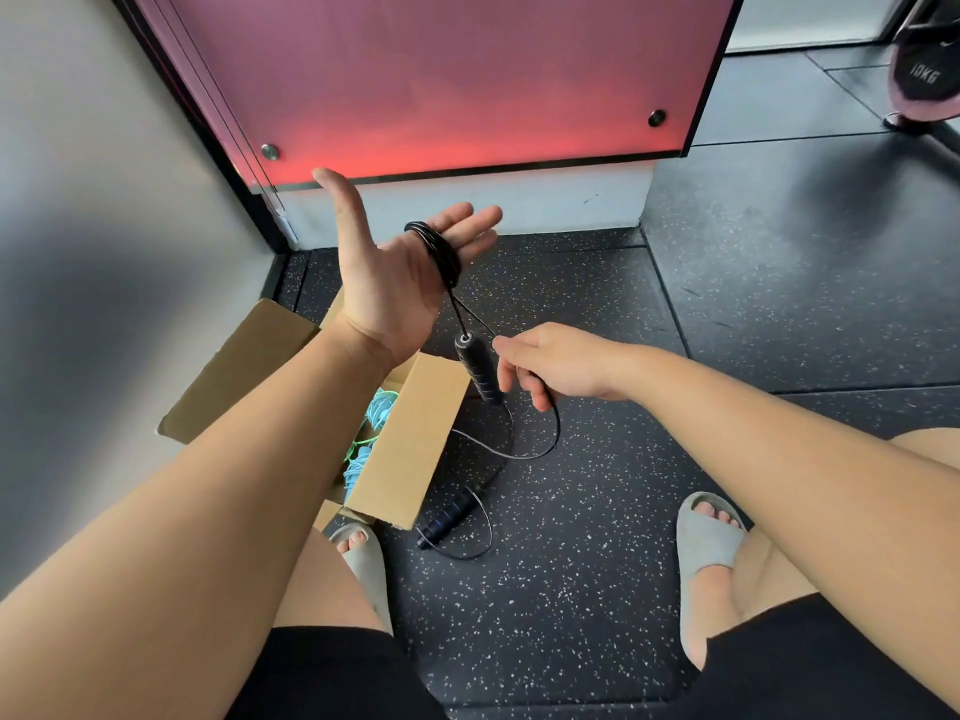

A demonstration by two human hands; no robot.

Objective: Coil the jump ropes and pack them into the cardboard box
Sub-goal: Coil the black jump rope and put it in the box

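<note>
My left hand (395, 262) is raised palm up with its fingers straight, and several turns of a black jump rope (441, 249) are wound round those fingers. One black handle (479, 368) hangs from the coil just below the hand. My right hand (550, 363) pinches the loose cord to the right of that handle. The cord runs down in a loop to the second handle (447, 517), which lies on the floor. An open cardboard box (410, 439) sits under my left forearm, with blue and green ropes (371, 433) inside.
I am on a dark speckled rubber floor (571, 589) with my feet in grey slides (709, 543). A grey wall runs along the left and a pink-red panel (441, 80) stands ahead. A 10 kg weight plate (922, 75) stands at the far right.
</note>
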